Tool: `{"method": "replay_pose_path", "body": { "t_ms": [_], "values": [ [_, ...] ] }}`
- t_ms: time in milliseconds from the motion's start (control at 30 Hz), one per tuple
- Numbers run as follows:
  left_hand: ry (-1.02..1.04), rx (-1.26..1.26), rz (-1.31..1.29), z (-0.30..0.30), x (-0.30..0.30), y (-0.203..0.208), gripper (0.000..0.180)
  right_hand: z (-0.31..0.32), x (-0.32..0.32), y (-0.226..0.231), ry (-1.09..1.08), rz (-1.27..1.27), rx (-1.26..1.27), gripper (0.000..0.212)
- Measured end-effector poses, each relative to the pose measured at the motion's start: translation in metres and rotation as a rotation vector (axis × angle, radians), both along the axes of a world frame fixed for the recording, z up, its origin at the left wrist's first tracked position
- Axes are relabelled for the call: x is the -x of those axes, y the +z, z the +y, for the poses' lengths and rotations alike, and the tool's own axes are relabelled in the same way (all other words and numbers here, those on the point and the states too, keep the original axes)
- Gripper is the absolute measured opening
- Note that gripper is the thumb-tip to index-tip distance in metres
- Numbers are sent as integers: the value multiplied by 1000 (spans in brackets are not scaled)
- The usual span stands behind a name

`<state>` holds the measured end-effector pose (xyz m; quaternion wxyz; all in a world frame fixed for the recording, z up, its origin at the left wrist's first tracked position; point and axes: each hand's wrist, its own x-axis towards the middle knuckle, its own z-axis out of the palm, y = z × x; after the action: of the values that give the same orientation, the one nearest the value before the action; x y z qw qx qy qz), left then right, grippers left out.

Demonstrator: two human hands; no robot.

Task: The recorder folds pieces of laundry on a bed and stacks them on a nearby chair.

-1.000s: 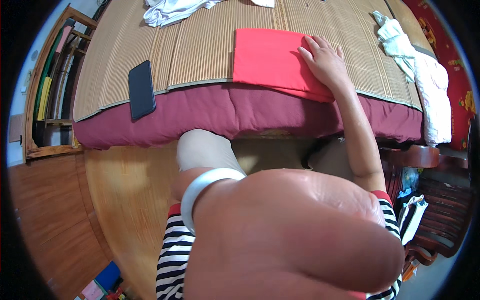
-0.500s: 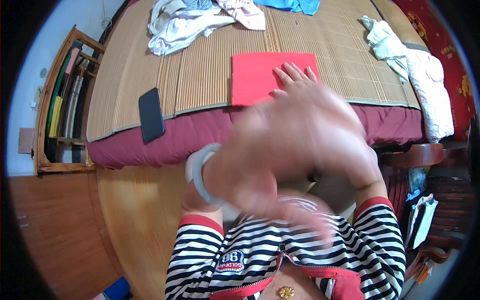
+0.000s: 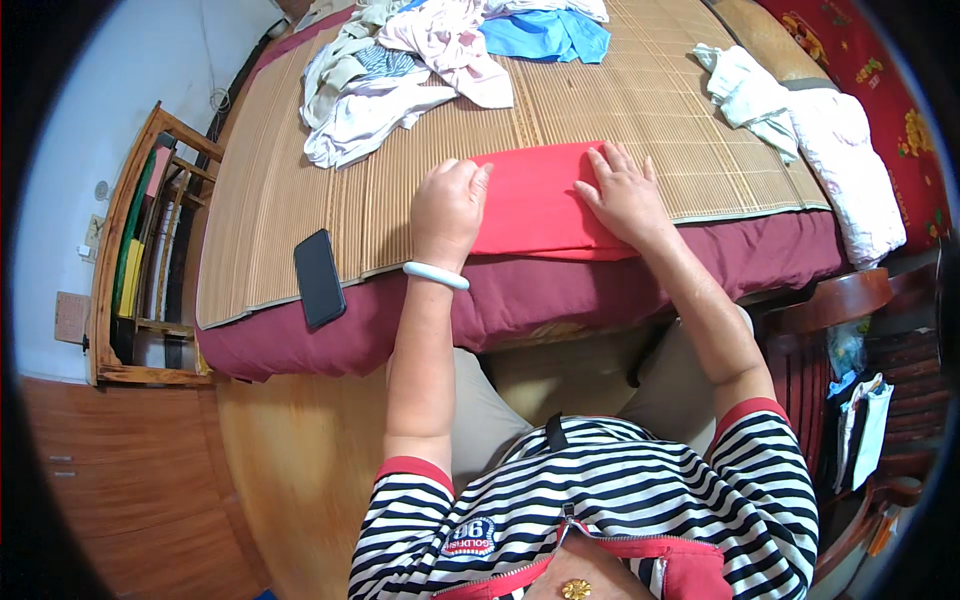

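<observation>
A folded red cloth (image 3: 545, 205) lies flat as a rectangle near the front of the mat-covered bed. At its left edge my left hand (image 3: 449, 208), with a pale bangle on the wrist, is closed, its fingers curled under and its thumb against the cloth. The fingertips of that hand are hidden. My right hand (image 3: 628, 198) rests palm down on the right part of the cloth, fingers spread.
A dark phone (image 3: 320, 278) lies left on the bed's front edge. Rumpled pale clothes (image 3: 375, 120) and a blue garment (image 3: 545, 36) are heaped farther back. At right are a light green garment (image 3: 750, 100) and a white bundle (image 3: 850, 170). A wooden chair (image 3: 825, 310) stands lower right.
My left hand, blurred in front of my body before, has moved forward to the cloth's left edge and closed there. My right hand stays on the cloth. The view has shifted slightly.
</observation>
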<state>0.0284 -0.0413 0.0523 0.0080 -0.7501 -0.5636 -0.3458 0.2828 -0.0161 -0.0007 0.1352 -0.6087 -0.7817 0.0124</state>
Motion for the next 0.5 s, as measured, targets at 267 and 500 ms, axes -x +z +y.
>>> {"method": "replay_pose_path", "body": {
  "t_ms": [267,500],
  "values": [
    [-34,207,341,-11,-36,-47,49,-29,33,-8,270,27,-29,64],
    [77,323,398,-6,-31,-55,65,-3,-10,-11,48,48,43,66]
  ]
}}
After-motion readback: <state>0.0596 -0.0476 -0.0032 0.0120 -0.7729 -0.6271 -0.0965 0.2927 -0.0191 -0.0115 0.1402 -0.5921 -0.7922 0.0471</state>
